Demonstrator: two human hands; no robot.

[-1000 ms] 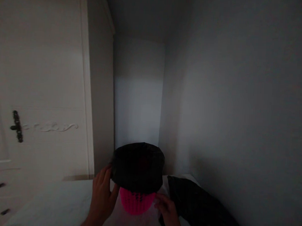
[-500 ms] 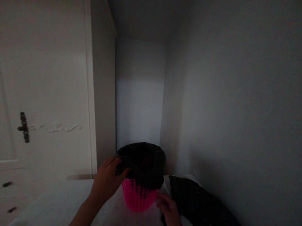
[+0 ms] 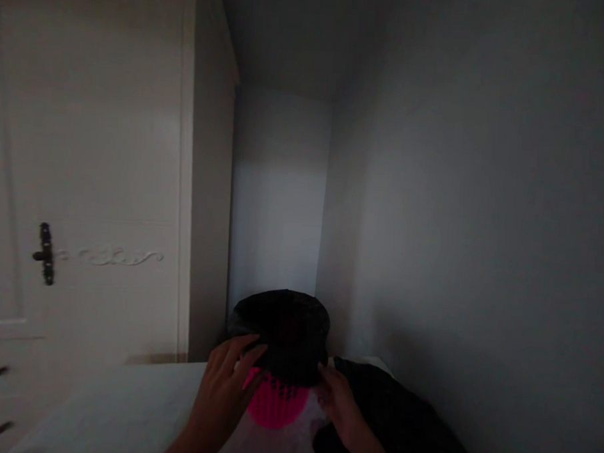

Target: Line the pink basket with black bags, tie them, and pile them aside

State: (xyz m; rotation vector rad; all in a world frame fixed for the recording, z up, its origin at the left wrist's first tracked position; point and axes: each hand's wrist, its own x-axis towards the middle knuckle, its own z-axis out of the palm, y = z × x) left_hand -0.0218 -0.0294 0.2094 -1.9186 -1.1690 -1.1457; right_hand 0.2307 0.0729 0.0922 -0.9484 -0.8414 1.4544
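While the fingers of the left hand (image 3: 222, 383) stand apart at the front left of the black bag (image 3: 299, 360), their tips lie over its folded edge; whether they press on the plastic cannot be told. The right hand (image 3: 342, 398) has its fingertips at the bag's lower right edge, beside the pink basket (image 3: 277, 409); its fingers are too dark to show whether they are apart or closed on the edge.

The bag lines the upright basket, its mouth open upward and its rim turned down outside, so that the basket's top is hidden and only the lower perforated wall shows. The inside of the bag is too dark to read. The basket rests on a white surface (image 3: 104, 405), cut off by the lower frame.

To the right, a dark plastic sheet (image 3: 408, 425) lies partly behind the right forearm, its folds indistinct. Beyond, at left, stands a white wardrobe (image 3: 110, 145) with a dark handle (image 3: 45, 254); at right, a grey wall (image 3: 457, 226).
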